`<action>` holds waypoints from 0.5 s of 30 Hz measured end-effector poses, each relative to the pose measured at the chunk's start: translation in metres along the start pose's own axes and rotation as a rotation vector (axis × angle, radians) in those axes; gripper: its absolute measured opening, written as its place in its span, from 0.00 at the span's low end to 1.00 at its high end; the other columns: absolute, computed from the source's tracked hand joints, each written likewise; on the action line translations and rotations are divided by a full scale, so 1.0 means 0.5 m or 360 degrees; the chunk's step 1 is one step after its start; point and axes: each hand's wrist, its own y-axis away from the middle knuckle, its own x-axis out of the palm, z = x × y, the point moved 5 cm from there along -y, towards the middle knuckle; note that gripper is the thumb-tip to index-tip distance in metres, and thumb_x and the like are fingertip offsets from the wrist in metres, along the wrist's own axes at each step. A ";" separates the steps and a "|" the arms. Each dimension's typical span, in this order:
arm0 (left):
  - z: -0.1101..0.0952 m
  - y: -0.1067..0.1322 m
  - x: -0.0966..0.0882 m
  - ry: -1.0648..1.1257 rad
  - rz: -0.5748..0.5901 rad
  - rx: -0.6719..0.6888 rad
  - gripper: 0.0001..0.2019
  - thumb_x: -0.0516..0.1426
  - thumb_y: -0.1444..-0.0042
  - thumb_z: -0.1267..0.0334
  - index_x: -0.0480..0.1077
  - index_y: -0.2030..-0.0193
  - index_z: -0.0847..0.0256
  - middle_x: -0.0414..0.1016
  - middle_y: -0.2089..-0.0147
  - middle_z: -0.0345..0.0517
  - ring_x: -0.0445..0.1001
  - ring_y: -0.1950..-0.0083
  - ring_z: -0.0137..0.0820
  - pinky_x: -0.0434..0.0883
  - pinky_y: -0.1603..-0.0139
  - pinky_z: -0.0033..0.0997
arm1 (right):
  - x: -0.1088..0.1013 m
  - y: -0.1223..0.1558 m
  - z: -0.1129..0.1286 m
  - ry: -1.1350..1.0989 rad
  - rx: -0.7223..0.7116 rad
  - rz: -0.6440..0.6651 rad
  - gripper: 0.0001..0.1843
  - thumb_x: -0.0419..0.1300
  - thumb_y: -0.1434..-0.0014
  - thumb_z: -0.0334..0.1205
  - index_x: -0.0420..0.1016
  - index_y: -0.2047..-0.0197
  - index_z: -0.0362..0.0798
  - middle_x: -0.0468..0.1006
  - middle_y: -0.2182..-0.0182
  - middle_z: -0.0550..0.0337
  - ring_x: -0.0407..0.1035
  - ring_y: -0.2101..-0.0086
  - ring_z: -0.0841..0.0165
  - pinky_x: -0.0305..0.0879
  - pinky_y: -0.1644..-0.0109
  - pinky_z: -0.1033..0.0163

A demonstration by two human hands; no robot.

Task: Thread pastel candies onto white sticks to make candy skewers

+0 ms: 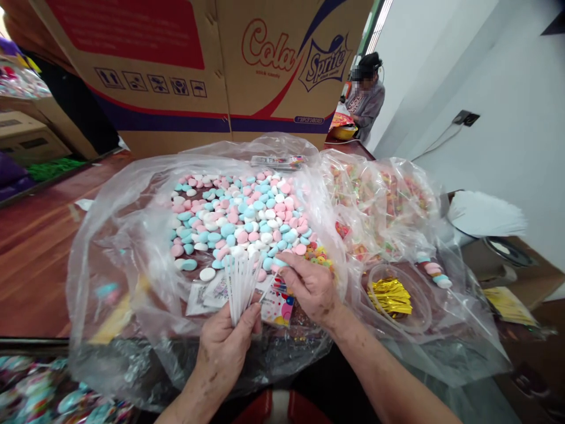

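My left hand (227, 347) is closed round a fanned bunch of thin white sticks (241, 285), held upright over a wide clear plastic bag (119, 235). Inside the bag lies a heap of pink, blue and white heart candies (241, 215). My right hand (309, 285) curls its fingers down at the near edge of that heap, beside a few ring-shaped sweets (318, 255); what its fingertips pinch is hidden. A colourful printed packet (277, 306) lies between the two hands.
To the right, a second clear bag (384, 200) holds mixed sweets, and a clear tub (397, 297) holds gold twist ties. Behind stands a big Cola/Sprite cardboard box (212, 65). A white paper stack (485, 215) is far right. Another person (366, 94) works in the background.
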 end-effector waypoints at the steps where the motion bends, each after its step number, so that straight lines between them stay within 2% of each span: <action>1: 0.003 0.000 0.002 0.0017 0.0006 -0.0016 0.14 0.65 0.50 0.52 0.79 0.67 0.62 0.71 0.80 0.39 0.67 0.79 0.28 0.64 0.77 0.27 | 0.000 0.001 0.008 0.0119 -0.0113 -0.0002 0.16 0.53 0.34 0.38 0.75 0.46 0.48 0.83 0.54 0.55 0.78 0.57 0.66 0.74 0.51 0.63; 5: 0.014 -0.003 0.006 0.0038 0.0026 -0.0052 0.14 0.65 0.50 0.51 0.78 0.68 0.62 0.70 0.80 0.39 0.66 0.78 0.28 0.63 0.78 0.26 | 0.016 0.013 0.030 0.0381 -0.0340 0.0026 0.18 0.49 0.32 0.37 0.74 0.45 0.44 0.83 0.58 0.50 0.78 0.61 0.65 0.75 0.54 0.62; 10: 0.008 -0.011 0.017 0.0102 0.0083 -0.0183 0.15 0.65 0.49 0.51 0.72 0.73 0.62 0.66 0.81 0.35 0.59 0.81 0.24 0.56 0.82 0.24 | 0.046 0.029 0.049 0.0408 -0.0366 0.0266 0.19 0.47 0.30 0.38 0.72 0.43 0.43 0.82 0.58 0.50 0.77 0.58 0.65 0.74 0.51 0.62; 12: -0.007 -0.013 0.026 0.0122 0.0125 -0.0247 0.17 0.64 0.48 0.51 0.68 0.76 0.61 0.62 0.83 0.33 0.55 0.82 0.22 0.52 0.83 0.23 | 0.028 0.024 0.044 0.0491 -0.0341 0.0309 0.20 0.48 0.30 0.39 0.71 0.41 0.45 0.82 0.56 0.51 0.76 0.57 0.65 0.72 0.51 0.62; 15: -0.031 -0.011 0.036 0.0092 0.0148 -0.0307 0.18 0.63 0.47 0.51 0.66 0.79 0.61 0.58 0.84 0.32 0.50 0.85 0.20 0.46 0.86 0.23 | -0.043 0.001 0.018 0.0825 -0.0196 0.0216 0.18 0.47 0.31 0.37 0.74 0.46 0.47 0.80 0.56 0.50 0.74 0.58 0.63 0.69 0.51 0.60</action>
